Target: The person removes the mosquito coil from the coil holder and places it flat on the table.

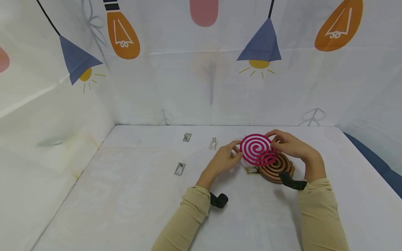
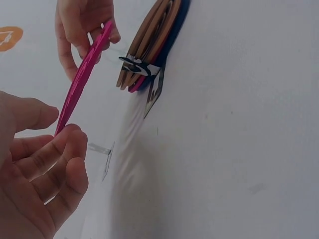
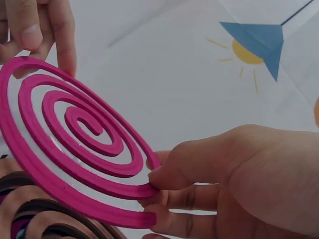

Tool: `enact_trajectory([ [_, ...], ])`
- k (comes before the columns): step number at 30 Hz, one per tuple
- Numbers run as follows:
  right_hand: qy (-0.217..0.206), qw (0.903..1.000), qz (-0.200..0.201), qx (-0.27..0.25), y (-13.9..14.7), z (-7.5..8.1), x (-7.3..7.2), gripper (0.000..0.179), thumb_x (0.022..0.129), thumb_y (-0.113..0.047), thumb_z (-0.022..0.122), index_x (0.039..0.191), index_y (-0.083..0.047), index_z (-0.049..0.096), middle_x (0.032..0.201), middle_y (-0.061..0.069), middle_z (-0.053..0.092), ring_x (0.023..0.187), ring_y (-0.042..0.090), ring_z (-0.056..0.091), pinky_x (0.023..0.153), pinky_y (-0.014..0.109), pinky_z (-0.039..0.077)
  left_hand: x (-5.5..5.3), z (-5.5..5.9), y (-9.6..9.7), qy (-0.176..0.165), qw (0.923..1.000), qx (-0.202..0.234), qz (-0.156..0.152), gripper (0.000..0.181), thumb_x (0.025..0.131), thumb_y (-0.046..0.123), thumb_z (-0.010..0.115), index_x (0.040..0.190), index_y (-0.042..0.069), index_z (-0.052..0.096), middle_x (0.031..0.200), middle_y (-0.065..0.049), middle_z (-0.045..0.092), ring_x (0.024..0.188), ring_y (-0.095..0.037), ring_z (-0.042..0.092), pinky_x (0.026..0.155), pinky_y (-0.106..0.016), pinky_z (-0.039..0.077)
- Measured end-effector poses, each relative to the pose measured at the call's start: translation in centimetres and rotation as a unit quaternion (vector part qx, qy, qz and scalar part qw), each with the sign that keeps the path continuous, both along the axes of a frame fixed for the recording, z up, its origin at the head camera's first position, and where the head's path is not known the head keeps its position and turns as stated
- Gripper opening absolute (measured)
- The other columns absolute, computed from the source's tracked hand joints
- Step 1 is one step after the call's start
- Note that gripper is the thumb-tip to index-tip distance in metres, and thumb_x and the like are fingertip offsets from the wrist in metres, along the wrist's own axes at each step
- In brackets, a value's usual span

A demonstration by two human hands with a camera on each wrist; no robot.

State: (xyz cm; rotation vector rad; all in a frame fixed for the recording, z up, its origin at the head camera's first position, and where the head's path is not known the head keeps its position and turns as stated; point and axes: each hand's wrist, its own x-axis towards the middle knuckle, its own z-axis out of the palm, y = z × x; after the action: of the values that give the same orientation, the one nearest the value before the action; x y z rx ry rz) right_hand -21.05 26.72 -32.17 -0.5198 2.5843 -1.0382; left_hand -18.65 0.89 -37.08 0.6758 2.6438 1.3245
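Note:
Between both hands a pink mosquito coil is held up at a tilt, its spiral facing me in the head view. My left hand pinches its left edge between thumb and fingers. At the opposite edge, near the coil's outer end, my right hand pinches it with thumb and fingertips. Just below the coil lies a stack of mosquito coils, brown on top, with pink and blue layers visible at its underside in the left wrist view. A metal coil stand touches the stack's left side.
Several small metal stands lie on the white table: one stand at the back, another stand beside it, and a third stand nearer. A white patterned cloth wall rises behind the table. Black wrist mounts show at both sleeves.

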Motion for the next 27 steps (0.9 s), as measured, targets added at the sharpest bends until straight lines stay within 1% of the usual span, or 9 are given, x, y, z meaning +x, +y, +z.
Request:
enact_trajectory([
  [7,-0.005,0.9999,0.012,0.007,0.9,0.3,0.2,0.035,0.097,-0.012,0.044,0.132,-0.004,0.043,0.098,0.015,0.061,0.08,0.017,0.062,0.076,0.033,0.051,0.2,-0.2,0.7,0.005,0.9999,0.003,-0.013,0.048,0.093,0.018,0.055,0.139,0.011,0.045,0.103,-0.005,0.064,0.07,-0.002,0.055,0.06,-0.013,0.043],
  [9,-0.008,0.9999,0.01,0.011,1.3,0.3,0.2,0.036,0.097,-0.011,0.044,0.132,-0.004,0.043,0.098,0.015,0.061,0.081,0.017,0.062,0.077,0.033,0.051,0.3,-0.3,1.1,0.001,0.9998,0.003,-0.02,0.05,0.093,0.017,0.055,0.14,0.01,0.043,0.104,-0.005,0.064,0.071,-0.001,0.055,0.061,-0.012,0.043],
  [14,-0.022,0.9997,0.0,0.011,2.2,-0.1,0.4,0.037,0.097,-0.012,0.046,0.133,-0.003,0.043,0.099,0.015,0.061,0.081,0.017,0.062,0.078,0.035,0.052,0.7,-0.8,1.9,0.005,0.9991,-0.006,-0.041,0.054,0.093,0.018,0.056,0.143,0.006,0.039,0.105,-0.005,0.063,0.072,-0.001,0.056,0.064,-0.011,0.044],
  [17,-0.027,0.9995,-0.003,0.013,2.7,-0.3,0.6,0.037,0.097,-0.012,0.047,0.132,-0.003,0.043,0.1,0.015,0.061,0.081,0.017,0.062,0.078,0.036,0.053,0.8,-1.1,2.5,0.018,0.9987,-0.004,-0.049,0.055,0.092,0.017,0.057,0.142,0.004,0.039,0.104,-0.005,0.062,0.073,-0.001,0.056,0.065,-0.01,0.044],
  [22,-0.029,0.9994,-0.005,0.015,3.4,-0.5,0.6,0.036,0.095,-0.01,0.047,0.131,-0.003,0.045,0.097,0.014,0.062,0.079,0.017,0.062,0.076,0.036,0.051,1.0,-1.7,3.1,0.039,0.9977,-0.003,-0.054,0.051,0.091,0.015,0.058,0.138,0.001,0.044,0.103,-0.006,0.059,0.077,-0.003,0.056,0.068,-0.008,0.043],
  [25,-0.024,0.9995,-0.005,0.018,3.8,-0.6,0.6,0.034,0.096,-0.011,0.047,0.129,-0.003,0.046,0.094,0.012,0.062,0.078,0.017,0.062,0.074,0.033,0.049,1.2,-1.7,3.3,0.051,0.9971,0.002,-0.056,0.051,0.089,0.013,0.058,0.136,-0.002,0.046,0.101,-0.007,0.057,0.081,-0.005,0.056,0.071,-0.008,0.043],
  [26,-0.024,0.9995,-0.005,0.019,3.8,-0.5,0.6,0.034,0.096,-0.011,0.047,0.129,-0.004,0.046,0.094,0.012,0.062,0.078,0.017,0.062,0.073,0.033,0.049,1.3,-1.7,3.4,0.064,0.9963,0.002,-0.057,0.05,0.088,0.012,0.058,0.134,-0.004,0.047,0.099,-0.007,0.057,0.081,-0.005,0.055,0.071,-0.008,0.043],
  [27,-0.025,0.9995,-0.005,0.019,3.9,-0.5,0.6,0.034,0.096,-0.011,0.047,0.129,-0.004,0.046,0.094,0.012,0.062,0.079,0.018,0.062,0.073,0.033,0.049,1.3,-1.6,3.4,0.066,0.9961,0.003,-0.057,0.05,0.088,0.012,0.058,0.134,-0.005,0.047,0.099,-0.008,0.057,0.082,-0.006,0.055,0.072,-0.008,0.043],
])
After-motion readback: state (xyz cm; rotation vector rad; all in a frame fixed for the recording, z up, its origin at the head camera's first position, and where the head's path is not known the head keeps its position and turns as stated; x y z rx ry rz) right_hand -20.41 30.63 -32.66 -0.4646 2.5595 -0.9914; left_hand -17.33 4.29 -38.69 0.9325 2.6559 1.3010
